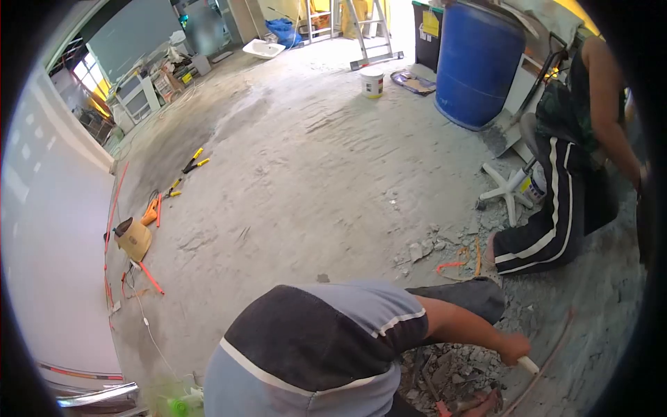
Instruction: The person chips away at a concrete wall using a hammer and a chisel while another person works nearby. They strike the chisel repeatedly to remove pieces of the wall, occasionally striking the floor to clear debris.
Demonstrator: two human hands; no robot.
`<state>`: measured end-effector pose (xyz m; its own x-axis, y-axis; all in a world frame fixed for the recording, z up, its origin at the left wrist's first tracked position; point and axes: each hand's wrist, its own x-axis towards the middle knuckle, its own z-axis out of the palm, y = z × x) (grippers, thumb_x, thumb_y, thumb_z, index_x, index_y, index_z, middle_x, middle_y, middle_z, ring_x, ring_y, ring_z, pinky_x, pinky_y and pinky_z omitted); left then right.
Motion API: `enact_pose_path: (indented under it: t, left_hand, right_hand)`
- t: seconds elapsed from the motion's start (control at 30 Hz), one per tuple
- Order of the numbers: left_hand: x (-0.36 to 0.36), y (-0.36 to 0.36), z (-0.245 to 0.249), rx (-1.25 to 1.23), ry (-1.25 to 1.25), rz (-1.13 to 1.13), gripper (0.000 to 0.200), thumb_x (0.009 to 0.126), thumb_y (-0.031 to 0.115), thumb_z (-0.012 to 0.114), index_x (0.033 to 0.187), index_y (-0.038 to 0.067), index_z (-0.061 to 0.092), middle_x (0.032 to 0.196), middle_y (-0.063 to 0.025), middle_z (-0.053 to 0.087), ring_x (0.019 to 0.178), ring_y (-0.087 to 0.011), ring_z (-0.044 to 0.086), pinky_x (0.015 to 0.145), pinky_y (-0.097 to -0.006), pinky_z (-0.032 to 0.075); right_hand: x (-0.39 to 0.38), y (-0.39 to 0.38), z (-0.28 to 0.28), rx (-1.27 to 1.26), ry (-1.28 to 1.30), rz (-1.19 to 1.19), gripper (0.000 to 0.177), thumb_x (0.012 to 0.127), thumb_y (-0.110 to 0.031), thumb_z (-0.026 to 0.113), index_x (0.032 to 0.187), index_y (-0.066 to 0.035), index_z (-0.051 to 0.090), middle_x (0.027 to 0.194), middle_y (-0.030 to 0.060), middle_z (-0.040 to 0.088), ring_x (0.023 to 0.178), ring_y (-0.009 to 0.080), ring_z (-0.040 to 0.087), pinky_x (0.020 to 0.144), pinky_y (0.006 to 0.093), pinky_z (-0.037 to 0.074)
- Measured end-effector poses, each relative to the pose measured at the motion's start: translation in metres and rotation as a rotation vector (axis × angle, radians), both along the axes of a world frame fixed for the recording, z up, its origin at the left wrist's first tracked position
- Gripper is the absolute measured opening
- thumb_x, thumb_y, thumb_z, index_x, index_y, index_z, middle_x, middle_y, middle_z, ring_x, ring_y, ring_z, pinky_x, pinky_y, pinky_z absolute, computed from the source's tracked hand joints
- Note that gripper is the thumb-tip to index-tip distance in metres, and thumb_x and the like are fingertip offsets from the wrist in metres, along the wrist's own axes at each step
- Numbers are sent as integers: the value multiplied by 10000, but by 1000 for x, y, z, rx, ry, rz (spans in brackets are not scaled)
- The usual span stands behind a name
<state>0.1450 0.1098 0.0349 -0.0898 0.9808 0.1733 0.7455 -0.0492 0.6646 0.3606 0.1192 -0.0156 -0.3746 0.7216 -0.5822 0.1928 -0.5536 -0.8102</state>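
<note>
My left arm reaches right across the view from a grey and black shirt (299, 340). At its end my left hand (515, 348) is closed around a short pale handle-like piece (530, 365). The tip of that piece overlaps a thin reddish hose (552, 347) on the floor. Low at the bottom edge, my right hand (484, 403) shows in part, over broken rubble (451, 368). A red object (442, 409) lies close beside it, mostly cut off; I cannot tell whether the hand holds it. A dark bar (425, 379) rests among the rubble. My dark-trousered knee (462, 297) sticks out beyond the arm.
Another person (556, 208) kneels at the right, near a white star-shaped base (509, 192). Behind stand a blue barrel (479, 66), a white bucket (372, 83) and a stepladder (372, 35). Bolt cutters (194, 161) and a cardboard box (133, 238) lie left.
</note>
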Motion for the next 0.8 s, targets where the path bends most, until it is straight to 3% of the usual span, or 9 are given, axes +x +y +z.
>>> enact_pose_path:
  t: [0.37,0.5,0.57,0.6,0.63,0.67,0.7,0.77,0.8]
  left_hand:
    - [26,-8,51,-82,564,-341,225,779,284,672,891,97,726,751,-101,657,678,-281,634,581,-446,489]
    - [25,-20,76,64,482,-307,197,749,235,696,852,68,712,776,-114,668,690,-263,621,627,-404,481]
    - [12,-3,47,23,256,-235,348,829,268,679,1122,81,673,1062,-132,666,943,-279,627,773,-443,475]
    - [10,39,2,-74,180,-259,326,830,297,691,1069,76,689,1013,-136,676,889,-266,636,750,-430,484]
    - [6,8,38,-195,-3,-215,304,840,323,684,981,55,703,913,-131,688,795,-259,636,700,-415,493]
    - [6,23,28,-127,368,-260,327,847,364,675,913,45,705,831,-117,688,723,-254,636,655,-412,494]
    - [-3,21,24,-33,316,-277,363,847,392,665,926,40,701,846,-119,693,740,-247,650,662,-407,511]
    - [-6,28,38,-147,137,-94,377,876,392,625,934,27,700,884,-161,690,816,-309,669,729,-428,530]
    - [-4,35,38,-138,49,-78,409,904,388,589,961,-6,680,883,-192,685,825,-354,663,736,-457,519]
  right_hand:
    - [30,-22,20,57,54,-65,838,855,-484,628,1463,-32,269,1359,203,408,1135,390,491,833,612,461]
    - [38,-29,25,62,70,-112,843,849,-488,636,1458,-30,275,1337,209,421,1098,395,516,794,638,479]
    - [49,-45,31,47,87,-197,846,846,-491,639,1456,-30,277,1326,212,428,1079,397,529,774,651,488]
    - [50,-55,42,37,71,-243,847,845,-492,641,1455,-29,279,1320,213,432,1070,399,535,765,657,492]
    - [47,-60,53,28,61,-289,848,844,-493,643,1454,-29,280,1315,214,435,1061,400,542,755,664,497]
    - [44,-64,69,21,68,-350,849,842,-494,645,1452,-29,281,1309,216,439,1051,401,548,745,670,501]
    - [45,-63,86,9,90,-413,851,841,-495,646,1451,-28,282,1304,217,442,1042,402,555,736,676,506]
    - [31,-87,149,20,224,-564,401,907,-498,602,977,-133,453,494,-45,359,363,90,374,348,214,329]
    - [37,-103,172,165,258,-558,379,929,-483,573,974,-127,450,521,-36,377,384,84,386,359,222,337]
